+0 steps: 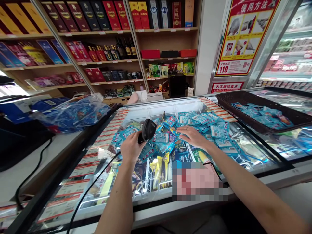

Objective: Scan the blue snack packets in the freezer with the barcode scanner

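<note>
My left hand [131, 148] is wrapped round the handle of a black barcode scanner [149, 129], whose head points up and to the right above the freezer. A black cord [95, 182] runs down from it to the lower left. Over the heap of blue packets [220, 131], my right hand [191, 136] is stretched out palm down with fingers apart; whether it touches the packets beneath I cannot tell. The packets lie on the glass top of a chest freezer [143, 213]. Yellow-wrapped ice bars [161, 169] show below, between white wire dividers.
A dark brown tray [258, 125] with several blue packets rests at the right. Plastic-wrapped blue packages [78, 110] sit at the left. A blurred flat object [197, 182] lies on the freezer's near edge. Wooden shelves [102, 32] with boxed goods stand behind.
</note>
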Available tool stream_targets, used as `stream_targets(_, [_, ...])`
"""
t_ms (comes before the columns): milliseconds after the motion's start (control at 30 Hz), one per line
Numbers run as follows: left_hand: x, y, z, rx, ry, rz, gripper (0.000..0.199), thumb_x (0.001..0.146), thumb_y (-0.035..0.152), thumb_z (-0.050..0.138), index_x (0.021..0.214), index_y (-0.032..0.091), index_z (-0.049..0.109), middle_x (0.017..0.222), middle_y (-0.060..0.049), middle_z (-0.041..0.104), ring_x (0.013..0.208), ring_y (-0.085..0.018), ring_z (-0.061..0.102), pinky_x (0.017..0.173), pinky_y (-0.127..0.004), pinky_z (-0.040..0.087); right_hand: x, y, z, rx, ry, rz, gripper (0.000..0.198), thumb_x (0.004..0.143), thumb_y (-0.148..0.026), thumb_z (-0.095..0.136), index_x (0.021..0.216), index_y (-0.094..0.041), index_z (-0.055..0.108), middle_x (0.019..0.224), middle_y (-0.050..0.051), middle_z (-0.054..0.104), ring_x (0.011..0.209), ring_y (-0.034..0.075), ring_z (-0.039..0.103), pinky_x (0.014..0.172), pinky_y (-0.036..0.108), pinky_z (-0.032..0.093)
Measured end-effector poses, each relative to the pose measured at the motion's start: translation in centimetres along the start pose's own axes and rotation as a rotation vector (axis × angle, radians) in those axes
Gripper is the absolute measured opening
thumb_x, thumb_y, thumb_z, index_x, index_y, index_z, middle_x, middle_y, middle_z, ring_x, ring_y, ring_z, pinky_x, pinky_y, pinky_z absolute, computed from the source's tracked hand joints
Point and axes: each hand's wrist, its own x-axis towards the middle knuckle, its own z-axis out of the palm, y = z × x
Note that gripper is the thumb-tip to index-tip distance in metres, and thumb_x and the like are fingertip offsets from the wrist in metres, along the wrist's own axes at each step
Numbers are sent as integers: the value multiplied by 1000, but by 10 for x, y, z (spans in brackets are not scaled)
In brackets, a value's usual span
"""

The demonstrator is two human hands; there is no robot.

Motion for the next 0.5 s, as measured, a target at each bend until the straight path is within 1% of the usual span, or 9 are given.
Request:
stream_targets(133, [-1,-2,-1,-10,-26,8,40,77,41,58,112,22,56,106,-7,64,96,-23,59,64,-28,40,11,-15,4,18,-123,-32,40,93,-31,39,132,-27,45,131,3,52,121,18,46,99,39,38])
stream_targets(267, [-2,-1,-2,-15,-24,-26,38,78,42,55,111,23,56,105,-7,64,95,-23,59,64,-28,40,31,-32,10,-16,-224,-92,41,92,-32,42,132,-25,45,133,6,49,120,21,46,98,39,39])
stream_targets(400, [-2,-1,-4,-17,-28,-98,39,79,41,55,114,24,54,106,-6,64,96,-24,58,63,-29,40,52,-43,25,-34,-250,-109,41,90,-36,46,128,-22,49,130,10,52,116,24,50,95,40,39])
stream_targets(500, [-2,-1,-6,-13,-47,-159,38,80,42,53,114,25,54,105,-7,64,97,-24,58,63,-29,40,63,-48,39,-22,-251,-30,45,87,-39,50,129,-23,48,124,9,56,112,24,52,92,39,39])
